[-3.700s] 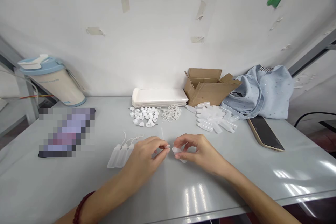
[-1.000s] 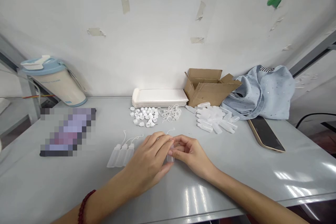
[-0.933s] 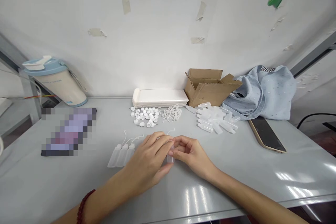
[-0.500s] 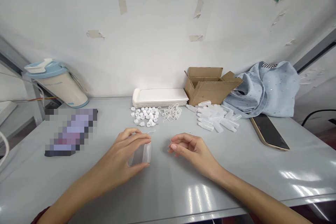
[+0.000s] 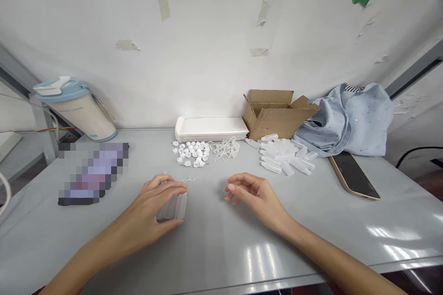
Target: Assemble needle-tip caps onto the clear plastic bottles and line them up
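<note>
My left hand (image 5: pixel 150 209) lies on the grey table (image 5: pixel 221 249), its fingers and thumb curled round a small translucent plastic bottle (image 5: pixel 181 206) with a white cap and loop. It holds this bottle against a short row of like bottles (image 5: pixel 165 210), which the hand partly hides. My right hand (image 5: pixel 254 193) hovers just right of centre, fingers loosely bent and apart, holding nothing. Behind the hands lie a heap of white caps (image 5: pixel 192 152), a tangle of white loops (image 5: pixel 226 148) and a pile of uncapped bottles (image 5: pixel 285 154).
Along the wall stand a stack of white trays (image 5: pixel 211 127), an open cardboard box (image 5: pixel 277 113), a blue cloth bag (image 5: pixel 353 117) and a blue-lidded jug (image 5: pixel 78 108). A dark phone (image 5: pixel 353 175) lies at the right, a blurred-out object (image 5: pixel 93 173) at the left.
Both hands worked together on one bottle at centre. My left hand then carried it left to the row of bottles. My right hand let go and stayed near centre, empty.
</note>
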A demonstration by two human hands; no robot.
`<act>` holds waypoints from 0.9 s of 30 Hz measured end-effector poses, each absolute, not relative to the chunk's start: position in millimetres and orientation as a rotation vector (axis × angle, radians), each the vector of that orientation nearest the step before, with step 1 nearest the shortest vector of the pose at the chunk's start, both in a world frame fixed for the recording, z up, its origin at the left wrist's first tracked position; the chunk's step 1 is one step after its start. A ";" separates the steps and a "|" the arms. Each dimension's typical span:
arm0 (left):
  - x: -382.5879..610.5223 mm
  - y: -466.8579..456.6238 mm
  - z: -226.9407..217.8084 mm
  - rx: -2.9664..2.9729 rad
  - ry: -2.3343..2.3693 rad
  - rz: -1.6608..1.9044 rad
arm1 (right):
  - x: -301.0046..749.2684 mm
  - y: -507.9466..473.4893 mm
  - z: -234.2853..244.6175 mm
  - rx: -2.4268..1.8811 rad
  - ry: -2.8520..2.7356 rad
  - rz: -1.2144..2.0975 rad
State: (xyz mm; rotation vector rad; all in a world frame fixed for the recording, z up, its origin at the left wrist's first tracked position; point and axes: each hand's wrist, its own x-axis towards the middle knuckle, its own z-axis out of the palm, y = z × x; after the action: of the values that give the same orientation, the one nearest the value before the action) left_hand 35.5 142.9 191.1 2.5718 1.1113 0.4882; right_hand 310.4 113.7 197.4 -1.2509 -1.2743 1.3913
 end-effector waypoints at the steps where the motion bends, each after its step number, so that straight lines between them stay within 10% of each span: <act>1: 34.7 142.7 190.6 2.563 1.120 0.483 | 310.6 113.8 197.4 -1.249 -1.273 1.391; 27: 26.0 143.2 182.0 2.531 1.194 0.295 | 313.1 114.7 198.6 -1.245 -1.285 1.349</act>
State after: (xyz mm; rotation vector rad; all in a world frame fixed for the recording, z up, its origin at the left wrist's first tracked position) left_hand 26.0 143.2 182.0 2.5311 1.1941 0.2950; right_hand 313.1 114.7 198.6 -1.2452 -1.2850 1.3488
